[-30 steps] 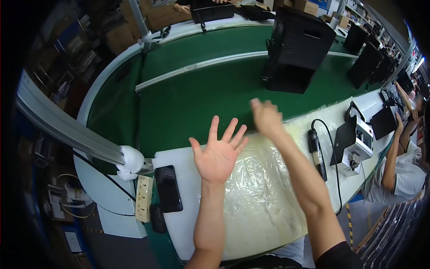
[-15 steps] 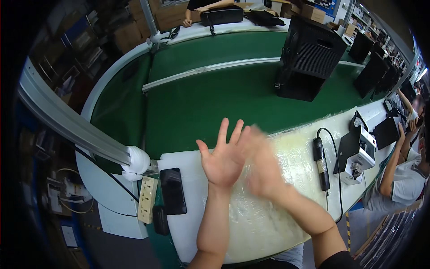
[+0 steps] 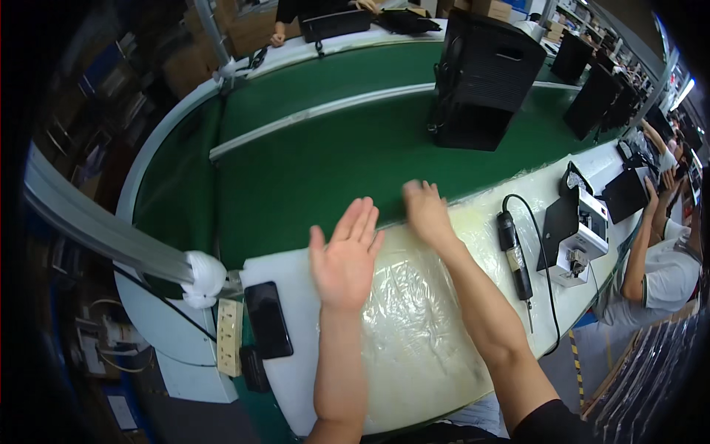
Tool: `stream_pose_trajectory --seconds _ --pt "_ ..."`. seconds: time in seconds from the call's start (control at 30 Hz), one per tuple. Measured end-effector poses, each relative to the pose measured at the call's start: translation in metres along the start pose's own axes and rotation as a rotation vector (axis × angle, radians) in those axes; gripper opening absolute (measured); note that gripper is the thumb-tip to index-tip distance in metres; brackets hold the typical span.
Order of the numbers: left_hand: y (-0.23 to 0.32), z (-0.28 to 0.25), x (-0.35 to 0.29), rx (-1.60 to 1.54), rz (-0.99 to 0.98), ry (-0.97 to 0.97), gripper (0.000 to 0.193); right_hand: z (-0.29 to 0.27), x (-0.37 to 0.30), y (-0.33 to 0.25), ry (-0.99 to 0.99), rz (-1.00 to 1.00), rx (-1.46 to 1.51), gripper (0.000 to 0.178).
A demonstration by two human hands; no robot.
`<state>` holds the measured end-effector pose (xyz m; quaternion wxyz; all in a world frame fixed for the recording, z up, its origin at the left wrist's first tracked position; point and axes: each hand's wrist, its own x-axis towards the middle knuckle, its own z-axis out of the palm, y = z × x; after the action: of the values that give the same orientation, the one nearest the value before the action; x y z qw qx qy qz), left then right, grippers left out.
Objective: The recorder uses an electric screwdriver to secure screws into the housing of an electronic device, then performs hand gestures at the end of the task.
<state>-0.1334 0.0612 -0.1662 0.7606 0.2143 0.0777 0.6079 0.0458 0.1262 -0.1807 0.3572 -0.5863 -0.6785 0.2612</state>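
Observation:
My left hand (image 3: 344, 259) is held up over the worktop, palm toward me, with its fingers stretched out and nothing in it. To its right, my right hand (image 3: 430, 216) hovers near the bench's far edge, back of the hand showing. Its fingers point away and are partly blurred and foreshortened; the tips look apart and no object shows in them. Beneath both hands lies a padded worktop (image 3: 407, 355) covered in wrinkled clear film. A black smartphone (image 3: 268, 320) rests left of my left forearm. An electric screwdriver (image 3: 515, 255) with a black cable lies right of my right forearm.
A large black speaker-like cabinet (image 3: 484, 81) stands on the green conveyor (image 3: 318, 174). A white-and-black machine (image 3: 575, 240) sits on the right. A power strip (image 3: 229, 337) and a metal post (image 3: 111, 229) flank the left. A co-worker (image 3: 651, 274) works at right; another person's hand (image 3: 278, 35) is across the belt.
My hands have moved apart. The right has gone up toward the belt's edge, and the left has turned with its fingers closer together. The whole view has shifted slightly.

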Motion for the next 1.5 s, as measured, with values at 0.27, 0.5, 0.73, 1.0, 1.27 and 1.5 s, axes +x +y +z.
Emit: stream_pose_trajectory --seconds 0.27,0.5,0.73,1.0,1.27,1.5 --pt "-0.012 0.022 -0.002 0.4 0.138 0.127 0.078 -0.038 -0.058 -0.037 -0.301 -0.011 2.08 0.091" --pt "-0.015 0.028 -0.003 0.278 0.168 0.009 0.083 -0.043 -0.058 -0.033 -0.304 0.016 2.108 0.094" --pt "-0.022 0.03 -0.003 0.219 0.171 -0.085 0.092 -0.043 -0.055 -0.03 -0.335 0.049 2.133 0.095" --pt "-0.03 0.03 -0.008 0.452 0.201 -0.205 0.095 -0.043 -0.057 -0.033 -0.321 0.061 2.145 0.092" --pt "-0.027 0.032 -0.009 0.775 0.257 -0.23 0.097 -0.041 -0.058 -0.036 -0.318 0.001 2.085 0.088" --pt "-0.032 0.036 -0.009 0.662 0.225 -0.206 0.106 -0.039 -0.055 -0.037 -0.238 0.083 2.122 0.087"
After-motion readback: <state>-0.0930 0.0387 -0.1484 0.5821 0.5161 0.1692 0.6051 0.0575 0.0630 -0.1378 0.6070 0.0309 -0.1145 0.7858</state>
